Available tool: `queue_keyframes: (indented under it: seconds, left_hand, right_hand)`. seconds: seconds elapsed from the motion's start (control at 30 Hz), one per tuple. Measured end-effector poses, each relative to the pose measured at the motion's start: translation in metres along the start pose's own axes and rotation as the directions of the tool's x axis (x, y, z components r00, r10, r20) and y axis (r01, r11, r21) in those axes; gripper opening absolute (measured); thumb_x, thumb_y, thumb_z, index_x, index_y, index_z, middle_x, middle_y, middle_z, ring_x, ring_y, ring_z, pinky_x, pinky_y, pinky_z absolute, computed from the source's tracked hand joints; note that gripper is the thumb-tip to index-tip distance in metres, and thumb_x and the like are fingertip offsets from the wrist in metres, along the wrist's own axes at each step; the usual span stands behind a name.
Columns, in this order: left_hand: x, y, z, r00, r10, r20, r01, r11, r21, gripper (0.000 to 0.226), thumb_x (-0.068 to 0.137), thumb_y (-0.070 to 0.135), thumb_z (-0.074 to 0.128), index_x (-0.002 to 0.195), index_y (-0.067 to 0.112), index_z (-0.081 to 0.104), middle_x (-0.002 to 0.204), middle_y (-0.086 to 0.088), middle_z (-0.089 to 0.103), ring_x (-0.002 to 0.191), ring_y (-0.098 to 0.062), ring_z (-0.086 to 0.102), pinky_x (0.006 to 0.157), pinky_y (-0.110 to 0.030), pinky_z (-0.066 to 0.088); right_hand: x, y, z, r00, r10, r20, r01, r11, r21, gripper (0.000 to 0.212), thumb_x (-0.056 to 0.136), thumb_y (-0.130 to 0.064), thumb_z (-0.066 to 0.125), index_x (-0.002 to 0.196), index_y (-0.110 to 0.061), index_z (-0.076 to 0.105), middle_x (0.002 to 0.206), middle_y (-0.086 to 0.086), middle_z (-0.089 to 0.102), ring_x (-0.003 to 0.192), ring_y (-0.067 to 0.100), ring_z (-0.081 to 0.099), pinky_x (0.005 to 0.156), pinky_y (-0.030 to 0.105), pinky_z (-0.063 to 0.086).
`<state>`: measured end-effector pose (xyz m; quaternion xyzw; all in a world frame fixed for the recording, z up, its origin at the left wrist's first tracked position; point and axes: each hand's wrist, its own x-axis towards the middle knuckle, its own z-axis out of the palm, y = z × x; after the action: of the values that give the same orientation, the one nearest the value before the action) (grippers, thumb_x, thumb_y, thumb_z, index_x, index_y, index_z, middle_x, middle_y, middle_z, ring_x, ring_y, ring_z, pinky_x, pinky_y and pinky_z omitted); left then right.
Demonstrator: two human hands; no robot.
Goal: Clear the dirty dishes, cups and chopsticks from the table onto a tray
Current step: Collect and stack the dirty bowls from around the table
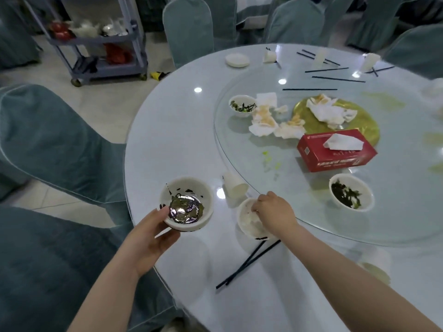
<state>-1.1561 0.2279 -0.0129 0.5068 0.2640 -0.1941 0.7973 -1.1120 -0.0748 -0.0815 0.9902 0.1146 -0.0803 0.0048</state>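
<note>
Nearest the camera, over the table's (167, 144) near edge, the left hand (148, 238) grips a white bowl (187, 203) with dark leftover broth, thumb on the rim and fingers curled beneath, so the bowl is lifted slightly off the surface. Just right of it, the right hand (273, 212) reaches down into a second white bowl (249, 224); its fingers are bent at the rim, pinching the bowl's edge as far as can be seen. Below that hand, a pair of black chopsticks (247, 262) lies slanted on the table, one end touching the second bowl. Just beyond the right hand, a paper cup (233, 185) lies tipped on its side at the rim of the glass turntable (311, 226). Further right of the hand, on the turntable, sits a bowl of dark greens (351, 192), and behind it a red tissue box (335, 150). Past these lie crumpled napkins (266, 118), a small bowl with scraps (242, 105) and a yellow plate (359, 130). Far across, scattered chopsticks (335, 79) and a white saucer (236, 60) rest near the opposite edge. Well off to the left hand's far side stands a grey cart (96, 44).
</note>
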Motion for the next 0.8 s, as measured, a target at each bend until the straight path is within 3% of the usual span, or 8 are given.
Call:
queue_keyframes:
  seconds: [0.13,0.23,0.33,0.47,0.57,0.67,0.73,0.8]
  left_hand:
    - [0.008,0.01,0.006,0.996,-0.054,0.074,0.052,0.998,0.018,0.027,0.069,0.028,0.075,0.093,0.016,0.072,0.097,-0.007,0.073,0.088,-0.023,0.068,0.073,-0.031,0.06]
    - [0.01,0.014,0.007,0.987,-0.089,0.137,0.085,0.996,0.031,0.03,0.068,0.026,0.075,0.096,0.014,0.07,0.096,-0.007,0.072,0.087,-0.023,0.068,0.077,-0.034,0.056]
    - [0.011,0.016,0.003,0.973,-0.117,0.201,0.103,0.991,0.08,0.037,0.067,0.027,0.076,0.101,0.014,0.069,0.094,-0.006,0.074,0.083,-0.021,0.071,0.076,-0.033,0.054]
    - [0.013,0.017,-0.009,0.96,-0.142,0.243,0.111,0.984,0.137,0.04,0.066,0.028,0.076,0.103,0.015,0.069,0.096,-0.005,0.074,0.08,-0.02,0.073,0.075,-0.033,0.054]
    - [0.014,0.019,-0.021,0.957,-0.151,0.247,0.11,0.979,0.171,0.035,0.066,0.029,0.076,0.098,0.016,0.071,0.096,-0.006,0.074,0.086,-0.022,0.072,0.076,-0.033,0.054]
    - [0.015,0.022,-0.034,0.953,-0.15,0.262,0.096,0.974,0.207,0.031,0.069,0.029,0.074,0.097,0.016,0.072,0.103,-0.006,0.073,0.098,-0.025,0.068,0.078,-0.033,0.053]
    - [0.015,0.024,-0.042,0.951,-0.146,0.272,0.08,0.968,0.238,0.035,0.07,0.03,0.072,0.103,0.017,0.071,0.106,-0.006,0.073,0.101,-0.026,0.067,0.078,-0.032,0.053]
    - [0.017,0.028,-0.049,0.951,-0.135,0.279,0.065,0.967,0.247,0.04,0.071,0.031,0.072,0.108,0.017,0.069,0.108,-0.006,0.073,0.102,-0.026,0.067,0.08,-0.032,0.053]
  right_hand:
    - [-0.042,0.002,-0.009,0.907,0.377,-0.189,-0.303,0.894,0.33,0.022,0.094,-0.022,0.051,0.104,-0.022,0.07,0.097,0.0,0.065,0.096,0.022,0.053,0.071,0.03,0.041]
    - [-0.087,0.001,0.001,0.771,0.631,-0.081,-0.527,0.705,0.474,0.019,0.091,-0.017,0.051,0.09,-0.016,0.07,0.087,0.004,0.065,0.086,0.025,0.059,0.067,0.032,0.044]
    - [-0.126,-0.008,0.026,0.677,0.731,0.086,-0.684,0.582,0.44,0.022,0.088,-0.012,0.05,0.085,-0.014,0.072,0.087,0.006,0.069,0.086,0.027,0.063,0.069,0.033,0.05]
    - [-0.142,-0.03,0.049,0.606,0.793,0.063,-0.683,0.478,0.553,0.025,0.088,-0.01,0.055,0.108,-0.012,0.071,0.107,0.006,0.069,0.103,0.026,0.062,0.081,0.029,0.046]
    - [-0.121,-0.051,0.046,0.532,0.844,0.072,-0.644,0.348,0.681,0.019,0.09,-0.026,0.058,0.104,-0.016,0.066,0.086,-0.004,0.064,0.083,0.019,0.059,0.07,0.028,0.039]
    - [-0.083,-0.069,0.039,0.51,0.829,0.228,-0.584,0.139,0.8,0.028,0.089,-0.04,0.056,0.097,-0.014,0.06,0.079,-0.002,0.067,0.079,0.022,0.064,0.069,0.031,0.045]
    - [-0.062,-0.075,0.034,0.477,0.81,0.342,-0.536,-0.041,0.843,0.033,0.088,-0.036,0.057,0.102,-0.006,0.057,0.083,0.01,0.071,0.078,0.03,0.068,0.07,0.035,0.053]
    - [-0.049,-0.077,0.029,0.452,0.812,0.369,-0.517,-0.098,0.85,0.03,0.086,-0.02,0.056,0.11,-0.001,0.056,0.089,0.017,0.07,0.082,0.034,0.068,0.071,0.04,0.056]
